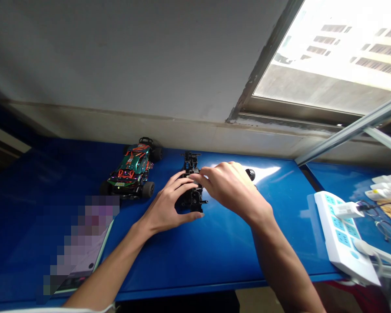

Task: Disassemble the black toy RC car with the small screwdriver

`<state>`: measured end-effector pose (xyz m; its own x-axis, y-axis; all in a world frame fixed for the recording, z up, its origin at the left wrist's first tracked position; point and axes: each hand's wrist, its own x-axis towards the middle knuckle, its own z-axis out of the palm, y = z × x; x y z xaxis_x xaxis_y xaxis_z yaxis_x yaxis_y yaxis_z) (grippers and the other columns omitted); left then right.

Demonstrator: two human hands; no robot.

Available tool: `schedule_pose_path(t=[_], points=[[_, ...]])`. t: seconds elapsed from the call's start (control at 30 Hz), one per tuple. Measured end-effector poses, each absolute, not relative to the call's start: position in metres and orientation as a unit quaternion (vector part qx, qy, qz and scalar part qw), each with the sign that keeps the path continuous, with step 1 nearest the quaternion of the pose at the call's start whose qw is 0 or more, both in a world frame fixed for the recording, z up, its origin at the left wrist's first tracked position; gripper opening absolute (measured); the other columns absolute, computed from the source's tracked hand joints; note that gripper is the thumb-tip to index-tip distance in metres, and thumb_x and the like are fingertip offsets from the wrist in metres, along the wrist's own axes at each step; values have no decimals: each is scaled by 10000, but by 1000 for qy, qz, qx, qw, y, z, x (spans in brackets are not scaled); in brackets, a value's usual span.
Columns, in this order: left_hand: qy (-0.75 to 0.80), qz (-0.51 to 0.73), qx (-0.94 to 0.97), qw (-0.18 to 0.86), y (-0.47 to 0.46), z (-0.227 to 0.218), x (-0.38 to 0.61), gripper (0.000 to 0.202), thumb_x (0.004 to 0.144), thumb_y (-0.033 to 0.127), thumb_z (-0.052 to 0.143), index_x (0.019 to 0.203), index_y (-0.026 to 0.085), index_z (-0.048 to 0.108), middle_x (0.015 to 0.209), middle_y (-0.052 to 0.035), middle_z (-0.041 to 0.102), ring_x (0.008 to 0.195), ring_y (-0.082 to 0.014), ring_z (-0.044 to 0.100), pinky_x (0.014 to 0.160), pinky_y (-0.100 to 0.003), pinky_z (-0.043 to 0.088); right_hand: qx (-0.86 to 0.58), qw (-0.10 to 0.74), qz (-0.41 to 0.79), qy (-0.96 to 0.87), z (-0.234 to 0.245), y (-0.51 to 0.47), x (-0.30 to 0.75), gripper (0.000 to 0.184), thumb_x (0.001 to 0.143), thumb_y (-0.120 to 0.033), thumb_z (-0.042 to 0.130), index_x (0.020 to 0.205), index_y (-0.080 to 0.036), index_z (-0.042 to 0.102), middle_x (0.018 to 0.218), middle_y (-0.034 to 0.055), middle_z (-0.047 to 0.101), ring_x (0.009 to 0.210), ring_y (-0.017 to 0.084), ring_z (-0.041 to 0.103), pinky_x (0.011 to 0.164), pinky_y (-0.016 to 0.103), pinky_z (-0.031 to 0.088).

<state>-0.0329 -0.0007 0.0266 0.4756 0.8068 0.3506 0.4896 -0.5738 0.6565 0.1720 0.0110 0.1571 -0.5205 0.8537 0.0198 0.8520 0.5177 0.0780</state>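
Black chassis, frame centre, on worktop: left hand grip clamps it; right hand grip pinches its top.

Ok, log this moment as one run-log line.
left hand: holds black plastic model-car chassis | right hand: fingertips on chassis top | beside: green-and-orange model car | surface: blue table

Black chassis; green/orange car; blue table; white strip.
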Motion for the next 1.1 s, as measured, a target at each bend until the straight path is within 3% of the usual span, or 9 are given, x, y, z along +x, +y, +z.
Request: schedule_pose_path(t=[0.07,0.17,0.3,0.37,0.57,0.67,0.77,0.97,1.1], points=[[394,326,825,240,-1,27,-33,707,782,603,861,1362,252,658,1476,-115,648,1551,-428,375,1244,-645,403,475,3,52,878,156,12,172,354,1120,-332,414,1213,-238,742,712,46,726,611,212,659,582,330,247],[394,322,827,241,-1,27,-33,714,788,605,856,1371,250,649,1492,-117,637,1553,-429,368,1252,-659,385,451,-42,47,890,159,10,175,507,1090,-268,483,1595,-253,443,882,52,773,748,223,700,620,316,301],[394,326,824,243,-1,26,-32,717,776,605,865,1371,265,651,1479,-116,642,1546,-438,380,1237,-663,406,470,-36,18,882,160,10,174,306,1103,-351,465,1236,-224,709,863,66,772,756,219,708,618,320,294],[393,331,823,242,-1,26,-33,710,773,604,867,1362,267,657,1460,-115,654,1543,-434,389,1234,-655,416,488,-8,20,873,159,12,173,409,1123,-400,403,998,-215,746,746,63,741,667,208,688,600,329,258],[393,328,825,240,0,26,-33,719,778,606,863,1373,261,652,1485,-120,638,1550,-437,380,1242,-659,402,443,-60,24,894,159,12,176,384,1090,-292,494,1464,-236,561,950,73,790,853,219,717,669,309,334],[391,328,826,238,0,26,-32,705,781,600,862,1357,252,655,1470,-127,644,1545,-435,387,1230,-649,420,442,-65,4,895,161,12,175,279,1092,-364,503,1220,-210,698,919,72,782,850,216,708,668,310,337],[385,328,829,238,0,27,-32,688,778,591,866,1342,253,662,1450,-123,658,1540,-431,395,1231,-643,421,477,-25,13,879,160,14,172,485,1117,-475,417,850,-208,721,721,60,732,655,197,668,603,331,261],[390,328,825,243,-1,27,-32,736,781,602,862,1390,255,639,1506,-125,622,1554,-437,378,1245,-656,399,440,-65,12,896,161,10,177,276,1062,-263,509,1288,-215,661,939,73,784,824,211,706,640,318,297],[389,326,827,242,-1,26,-33,723,785,606,859,1373,248,640,1491,-125,629,1555,-434,375,1237,-644,417,465,-45,0,884,160,11,175,231,1065,-346,516,1065,-218,708,837,55,768,742,208,696,620,322,289]])
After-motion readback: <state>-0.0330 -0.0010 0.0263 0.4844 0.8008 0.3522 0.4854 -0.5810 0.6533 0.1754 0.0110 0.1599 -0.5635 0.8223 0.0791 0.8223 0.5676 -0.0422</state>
